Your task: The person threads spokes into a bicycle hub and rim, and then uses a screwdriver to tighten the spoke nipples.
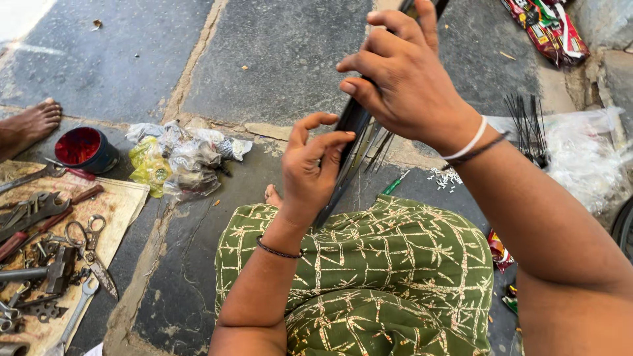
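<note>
A dark curved wheel rim (353, 122) with thin metal spokes (370, 146) rises in front of me, over my lap in green patterned cloth (389, 264). My left hand (310, 168) grips the rim low down, fingers curled around it. Higher up, my right hand (402, 76) closes over the rim's upper part, with a white band and a dark thread at the wrist. The rim's top runs out of view.
A mat (122, 207) at left holds wrenches, pliers, scissors (89, 231) and a hammer (46, 273). A red-filled tin (82, 148) and crumpled plastic bags (178, 158) lie beside it. Another person's bare foot (30, 125) rests far left. Loose spokes (527, 125) on clear plastic lie right.
</note>
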